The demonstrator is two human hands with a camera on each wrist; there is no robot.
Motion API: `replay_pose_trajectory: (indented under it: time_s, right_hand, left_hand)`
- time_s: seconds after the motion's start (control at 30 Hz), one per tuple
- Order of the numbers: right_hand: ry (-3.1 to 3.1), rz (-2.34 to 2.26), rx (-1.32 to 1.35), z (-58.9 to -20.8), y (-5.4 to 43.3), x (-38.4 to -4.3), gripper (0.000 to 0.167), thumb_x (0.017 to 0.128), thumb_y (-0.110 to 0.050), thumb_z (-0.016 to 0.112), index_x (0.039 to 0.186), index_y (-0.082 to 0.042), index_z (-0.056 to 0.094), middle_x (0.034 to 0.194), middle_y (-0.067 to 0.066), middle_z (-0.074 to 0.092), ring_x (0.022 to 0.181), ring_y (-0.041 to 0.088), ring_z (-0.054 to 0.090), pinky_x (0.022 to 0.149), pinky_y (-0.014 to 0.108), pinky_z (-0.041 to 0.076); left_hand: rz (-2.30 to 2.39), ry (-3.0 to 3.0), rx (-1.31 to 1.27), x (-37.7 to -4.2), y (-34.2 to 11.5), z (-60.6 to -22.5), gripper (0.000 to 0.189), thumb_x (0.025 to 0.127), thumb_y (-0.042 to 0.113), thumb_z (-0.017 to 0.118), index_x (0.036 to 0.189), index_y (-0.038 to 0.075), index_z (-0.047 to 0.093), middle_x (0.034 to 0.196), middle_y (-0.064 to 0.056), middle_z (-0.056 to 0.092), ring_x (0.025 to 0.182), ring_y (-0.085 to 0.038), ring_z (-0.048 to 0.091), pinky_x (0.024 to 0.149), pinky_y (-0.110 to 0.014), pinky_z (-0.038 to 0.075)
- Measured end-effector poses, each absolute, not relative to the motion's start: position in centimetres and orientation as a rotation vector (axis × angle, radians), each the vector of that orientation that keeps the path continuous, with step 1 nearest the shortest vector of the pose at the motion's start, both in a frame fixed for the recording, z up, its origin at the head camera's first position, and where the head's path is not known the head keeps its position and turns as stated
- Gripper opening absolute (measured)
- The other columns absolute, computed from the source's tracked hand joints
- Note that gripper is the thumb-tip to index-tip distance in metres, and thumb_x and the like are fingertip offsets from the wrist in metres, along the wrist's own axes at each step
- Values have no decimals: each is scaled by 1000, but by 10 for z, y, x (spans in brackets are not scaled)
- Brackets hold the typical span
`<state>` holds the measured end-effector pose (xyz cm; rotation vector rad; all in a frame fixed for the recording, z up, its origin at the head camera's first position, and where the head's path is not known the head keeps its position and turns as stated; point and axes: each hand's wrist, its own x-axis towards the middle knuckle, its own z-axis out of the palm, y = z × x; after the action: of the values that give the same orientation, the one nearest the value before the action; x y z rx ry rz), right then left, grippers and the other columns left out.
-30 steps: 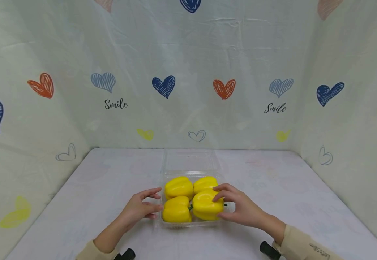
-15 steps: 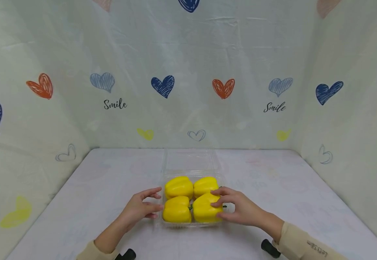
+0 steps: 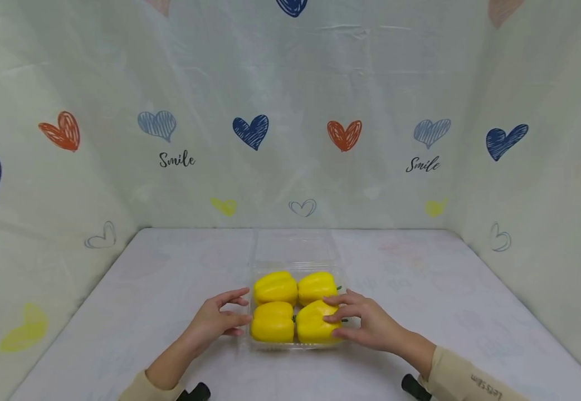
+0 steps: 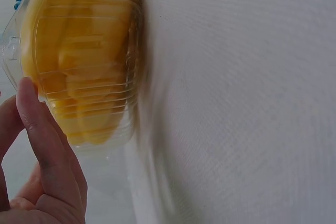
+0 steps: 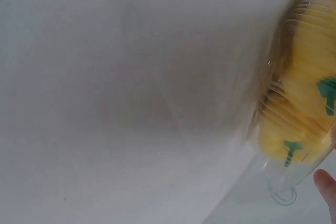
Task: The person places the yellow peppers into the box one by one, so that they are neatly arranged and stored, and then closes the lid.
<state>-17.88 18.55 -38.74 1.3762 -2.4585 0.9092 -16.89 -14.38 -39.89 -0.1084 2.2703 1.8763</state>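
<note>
Several yellow bell peppers sit in two rows inside a clear plastic clamshell box (image 3: 290,346). My right hand (image 3: 370,322) holds the front right bell pepper (image 3: 312,323), fingers over its top and side, thumb low on its near side. On the box's left side, my left hand (image 3: 212,322) rests its fingertips at the rim, fingers fairly straight. Front left lies another bell pepper (image 3: 272,323); behind are a left one (image 3: 275,288) and a right one (image 3: 317,287). In the right wrist view, green stems (image 5: 291,152) show through the box wall; most of the right hand is out of frame.
The box's clear lid (image 3: 292,248) lies folded back behind the peppers. A white table (image 3: 170,262) spreads around the box. Behind and beside it hangs a pale curtain (image 3: 290,72) printed with hearts and "Smile". Dark wrist-camera straps (image 3: 197,392) sit at both sleeves.
The front right pepper has tipped and settled lower and nearer in the box, with my right hand following slightly. The front left pepper has turned a little. My left hand stays put.
</note>
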Motion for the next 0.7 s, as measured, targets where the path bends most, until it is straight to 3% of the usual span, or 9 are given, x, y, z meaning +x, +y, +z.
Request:
replay_pose_trajectory:
  time_s: [0.1,0.33,0.53,0.7]
  right_hand:
    - [-2476,926,1370,-384,187,-180,25,81,-22,73,105,-16,72,122,8,59,114,29,51,96,53,38]
    - [-2502,1060,1339,-370,194,-188,24,85,-21,69,108,-14,68,119,8,60,111,27,53,93,43,45]
    - [-2534,1136,1092,-374,202,-205,28,83,-18,72,109,-9,65,111,3,62,103,23,57,88,42,48]
    - [-2583,1212,886,-377,206,-224,34,82,-18,73,112,-6,62,111,7,60,103,32,56,88,41,49]
  left_hand:
    - [1848,2281,-83,-170,-145,-397,65,73,14,80,132,9,52,112,-11,53,67,-21,59,65,-35,56]
    - [1796,2279,37,-174,-151,-393,67,76,13,77,135,7,46,114,-15,51,76,-23,61,66,-37,56]
    - [1790,2347,26,-187,-155,-390,63,81,13,73,136,9,45,116,-16,52,80,-25,62,68,-38,56]
    - [1749,2429,52,-203,-157,-385,61,82,14,72,136,8,44,116,-17,53,84,-26,61,70,-37,56]
